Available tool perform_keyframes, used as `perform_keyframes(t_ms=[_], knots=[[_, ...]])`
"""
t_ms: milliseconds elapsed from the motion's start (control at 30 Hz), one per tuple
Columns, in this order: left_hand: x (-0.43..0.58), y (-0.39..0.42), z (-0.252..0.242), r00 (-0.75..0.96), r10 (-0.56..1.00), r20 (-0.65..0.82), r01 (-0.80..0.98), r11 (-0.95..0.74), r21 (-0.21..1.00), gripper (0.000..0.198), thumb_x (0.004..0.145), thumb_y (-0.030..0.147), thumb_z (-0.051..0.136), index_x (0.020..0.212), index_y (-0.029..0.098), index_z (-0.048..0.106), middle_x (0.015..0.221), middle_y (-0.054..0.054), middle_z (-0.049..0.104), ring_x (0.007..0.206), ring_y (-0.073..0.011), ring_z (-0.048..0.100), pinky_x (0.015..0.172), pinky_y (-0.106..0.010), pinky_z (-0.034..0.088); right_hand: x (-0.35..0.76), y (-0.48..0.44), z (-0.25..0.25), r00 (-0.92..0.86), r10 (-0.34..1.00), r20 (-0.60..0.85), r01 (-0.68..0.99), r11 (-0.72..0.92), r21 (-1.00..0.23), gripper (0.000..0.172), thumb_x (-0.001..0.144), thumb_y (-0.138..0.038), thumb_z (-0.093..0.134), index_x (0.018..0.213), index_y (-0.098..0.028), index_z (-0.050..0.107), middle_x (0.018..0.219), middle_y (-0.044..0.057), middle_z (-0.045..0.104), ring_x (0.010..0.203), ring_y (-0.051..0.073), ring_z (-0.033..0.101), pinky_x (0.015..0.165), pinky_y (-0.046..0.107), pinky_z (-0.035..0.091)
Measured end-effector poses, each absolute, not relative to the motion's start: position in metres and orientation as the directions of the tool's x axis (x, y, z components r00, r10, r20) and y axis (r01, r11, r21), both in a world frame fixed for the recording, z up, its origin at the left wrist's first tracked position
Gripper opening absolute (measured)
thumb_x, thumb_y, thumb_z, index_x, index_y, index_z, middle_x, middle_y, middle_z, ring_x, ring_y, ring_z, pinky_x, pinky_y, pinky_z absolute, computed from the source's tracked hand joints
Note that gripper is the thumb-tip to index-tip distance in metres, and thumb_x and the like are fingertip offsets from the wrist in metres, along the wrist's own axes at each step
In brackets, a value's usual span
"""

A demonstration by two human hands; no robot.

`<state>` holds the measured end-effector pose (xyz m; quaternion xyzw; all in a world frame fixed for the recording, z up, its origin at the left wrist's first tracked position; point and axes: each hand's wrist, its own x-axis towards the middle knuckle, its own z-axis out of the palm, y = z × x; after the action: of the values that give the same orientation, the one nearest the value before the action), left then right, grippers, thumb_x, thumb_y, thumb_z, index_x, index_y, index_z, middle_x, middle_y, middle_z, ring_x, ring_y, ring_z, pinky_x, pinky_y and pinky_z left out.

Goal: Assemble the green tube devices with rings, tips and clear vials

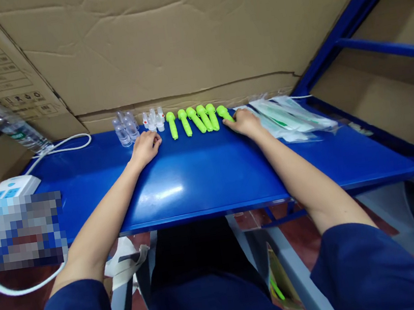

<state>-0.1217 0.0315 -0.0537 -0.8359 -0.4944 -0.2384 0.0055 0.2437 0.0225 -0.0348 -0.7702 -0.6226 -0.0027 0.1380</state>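
Note:
My left hand (pixel 146 147) rests on the blue table with its fingers curled in. Just behind it stand small white-capped pieces (pixel 154 120), some with red dots, and clear plastic vials (pixel 125 128). Whatever its fingers hold, if anything, is hidden. On the right, my right hand (pixel 245 122) has its fingers closed on a lime-green stick-shaped piece with a round head (pixel 224 112). That piece lies tilted at the right end of a row of several similar lime-green pieces (pixel 196 119), all with their round heads toward the cardboard.
Clear plastic bags (pixel 294 118) with green and white contents lie at the right. A cardboard wall (pixel 175 41) closes the back. At the left are a water bottle (pixel 14 125), a white power strip (pixel 12 191) and its cable. A blue metal frame (pixel 388 50) rises on the right.

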Motion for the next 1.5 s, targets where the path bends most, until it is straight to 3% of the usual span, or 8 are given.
perform_keyframes(t_ms=[400,600,867,1100,1267,1400,1500], knots=[[-0.12,0.033,-0.059,0.369,0.817,0.444,0.824,-0.509,0.25,0.008,0.091,0.024,0.058,0.086,0.021,0.064,0.101,-0.012,0.07,0.1,-0.0292,0.063,0.094,-0.044,0.053,0.236,0.017,-0.025,0.209,0.975,0.081,0.956,-0.186,-0.228,0.045,0.099,-0.044,0.056,0.125,-0.01,0.069,0.12,0.024,0.074,0.113,0.036,0.071,0.09,0.04,0.054],[-0.119,0.029,-0.057,0.34,0.829,0.445,0.81,-0.498,0.308,0.007,0.093,0.021,0.054,0.09,0.021,0.06,0.112,-0.013,0.067,0.105,-0.0294,0.065,0.096,-0.044,0.055,0.234,0.018,-0.025,0.238,0.968,0.075,0.935,-0.207,-0.289,0.07,0.094,-0.042,0.067,0.148,-0.003,0.047,0.142,0.03,0.063,0.127,0.04,0.064,0.102,0.047,0.053],[-0.117,0.03,-0.055,0.337,0.816,0.47,0.787,-0.518,0.335,0.009,0.095,0.014,0.047,0.096,0.021,0.052,0.12,-0.016,0.067,0.119,-0.0327,0.065,0.105,-0.05,0.051,0.235,0.016,-0.024,0.215,0.964,0.158,0.929,-0.152,-0.337,0.079,0.097,-0.041,0.059,0.156,0.002,0.031,0.138,0.032,0.064,0.126,0.043,0.065,0.1,0.048,0.053],[-0.105,0.017,-0.045,0.416,0.748,0.518,0.744,-0.607,0.279,0.012,0.099,0.014,0.046,0.103,0.018,0.057,0.137,-0.019,0.063,0.133,-0.0338,0.059,0.104,-0.051,0.049,0.233,0.018,-0.028,0.235,0.966,0.106,0.926,-0.189,-0.327,0.071,0.093,-0.04,0.067,0.149,-0.004,0.042,0.135,0.03,0.066,0.122,0.04,0.068,0.098,0.045,0.056],[-0.089,0.007,-0.04,0.574,0.601,0.556,0.619,-0.763,0.186,0.012,0.103,0.018,0.045,0.101,0.017,0.058,0.132,-0.019,0.065,0.125,-0.0297,0.064,0.103,-0.047,0.05,0.233,0.019,-0.028,0.201,0.977,0.069,0.937,-0.172,-0.305,0.07,0.094,-0.038,0.065,0.15,-0.002,0.043,0.14,0.03,0.064,0.129,0.041,0.065,0.105,0.046,0.052],[-0.082,0.005,-0.043,0.642,0.503,0.579,0.476,-0.853,0.213,0.014,0.104,0.02,0.043,0.098,0.018,0.056,0.125,-0.016,0.066,0.111,-0.0229,0.068,0.099,-0.039,0.055,0.235,0.017,-0.023,0.151,0.988,-0.034,0.96,-0.155,-0.235,0.089,0.092,-0.038,0.068,0.162,0.001,0.028,0.143,0.031,0.062,0.131,0.039,0.065,0.106,0.044,0.052],[-0.081,0.004,-0.045,0.632,0.505,0.588,0.452,-0.857,0.249,0.014,0.105,0.023,0.044,0.098,0.019,0.055,0.125,-0.016,0.066,0.111,-0.0225,0.068,0.101,-0.039,0.056,0.235,0.014,-0.018,0.115,0.991,-0.072,0.976,-0.127,-0.175,0.099,0.093,-0.041,0.066,0.168,-0.004,0.015,0.144,0.03,0.062,0.128,0.038,0.067,0.103,0.044,0.053]])
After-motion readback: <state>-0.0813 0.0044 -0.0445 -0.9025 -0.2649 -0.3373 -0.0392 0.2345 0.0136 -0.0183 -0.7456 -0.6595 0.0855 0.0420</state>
